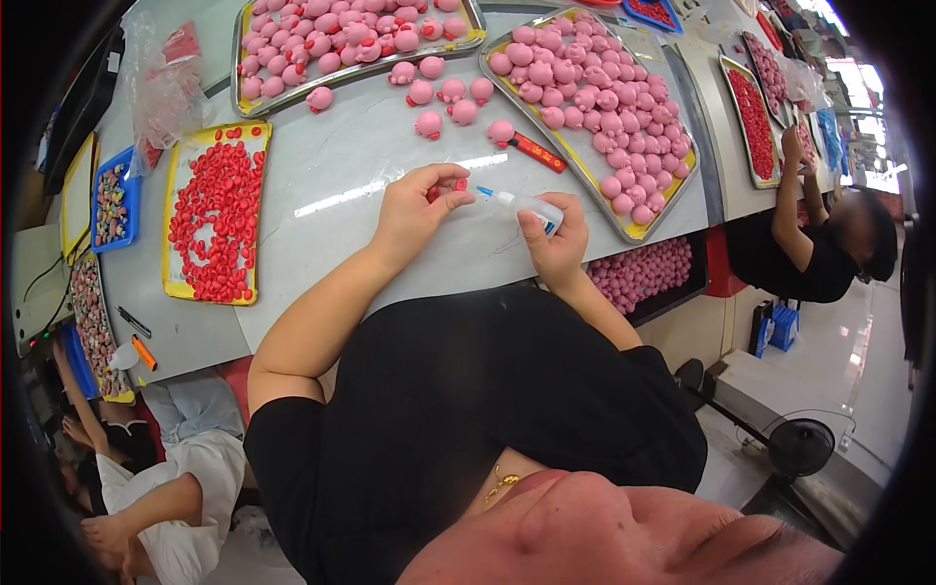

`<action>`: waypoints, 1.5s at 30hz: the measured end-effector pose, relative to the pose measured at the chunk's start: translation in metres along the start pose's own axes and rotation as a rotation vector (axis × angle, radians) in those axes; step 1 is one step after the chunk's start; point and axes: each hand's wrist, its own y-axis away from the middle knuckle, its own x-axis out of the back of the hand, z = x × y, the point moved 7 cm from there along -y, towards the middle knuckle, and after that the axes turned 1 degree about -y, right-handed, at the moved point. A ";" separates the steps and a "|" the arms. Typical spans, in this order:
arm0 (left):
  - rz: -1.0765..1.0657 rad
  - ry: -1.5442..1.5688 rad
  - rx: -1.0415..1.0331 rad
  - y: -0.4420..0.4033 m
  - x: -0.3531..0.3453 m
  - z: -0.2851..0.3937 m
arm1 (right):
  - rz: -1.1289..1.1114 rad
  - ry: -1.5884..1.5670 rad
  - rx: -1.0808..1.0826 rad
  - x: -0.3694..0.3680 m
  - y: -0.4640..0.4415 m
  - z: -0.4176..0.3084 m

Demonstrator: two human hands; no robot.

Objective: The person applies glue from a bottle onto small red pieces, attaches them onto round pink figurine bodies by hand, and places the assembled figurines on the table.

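My left hand (417, 210) is closed, pinching a small red plastic piece (461, 184) between thumb and fingertips. Another bit of red shows inside the curled fingers. My right hand (556, 242) wraps around a clear glue bottle (531, 208) with a blue tip. That tip points left at the red piece, a short gap apart. Both hands are above the grey table (341, 258). Beyond them lie several loose pink balls (429, 124) with red parts, and a long red tool (538, 153) with dark markings.
A yellow-lined tray (261, 210) of red pieces lies left. Metal trays (237, 83) (639, 232) of pink balls are at the back and right. A blue tray (135, 210) stands far left. Co-workers sit at right (795, 244) and lower left (185, 497). A dark bin (697, 278) sits below the table edge.
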 end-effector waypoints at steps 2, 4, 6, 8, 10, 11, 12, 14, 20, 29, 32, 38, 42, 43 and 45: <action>0.003 -0.028 -0.012 0.000 0.001 0.002 | 0.012 0.081 0.080 0.000 -0.002 -0.005; -0.041 -0.075 -0.004 0.001 -0.001 0.005 | 0.010 0.083 0.068 0.000 -0.002 -0.008; -0.042 -0.082 -0.010 0.001 0.000 0.005 | 0.007 0.085 0.056 0.000 -0.002 -0.007; -0.043 -0.089 -0.016 0.000 -0.001 0.003 | -0.002 0.095 0.047 0.000 -0.002 -0.006; 0.000 -0.076 -0.063 0.000 0.000 0.002 | -0.014 0.100 0.040 0.000 -0.001 -0.007; 0.000 -0.077 -0.063 0.000 0.000 0.003 | -0.025 0.107 0.033 -0.001 -0.001 -0.007; 0.001 -0.095 -0.077 0.000 0.000 0.005 | -0.024 0.107 0.032 -0.001 -0.002 -0.008; 0.001 -0.111 -0.091 0.000 -0.001 0.007 | -0.019 0.134 0.071 0.000 -0.003 -0.012; 0.004 -0.158 -0.111 0.000 0.000 0.009 | -0.012 0.146 0.057 0.000 -0.004 -0.008; -0.013 -0.270 -0.209 0.000 -0.002 0.021 | -0.047 0.158 0.044 -0.001 -0.005 -0.012; 0.000 -0.320 -0.269 0.000 -0.002 0.025 | -0.064 0.172 0.028 -0.001 -0.006 -0.014; 0.010 -0.354 -0.302 0.000 -0.002 0.028 | -0.076 0.175 0.009 -0.001 -0.007 -0.016; 0.013 -0.377 -0.309 0.000 -0.003 0.029 | -0.076 0.189 0.021 0.000 -0.006 -0.014; 0.013 -0.385 -0.300 0.000 -0.003 0.029 | -0.067 0.182 0.020 0.000 -0.006 -0.014; 0.011 -0.374 -0.288 0.000 -0.002 0.028 | -0.057 0.176 0.020 0.000 -0.007 -0.013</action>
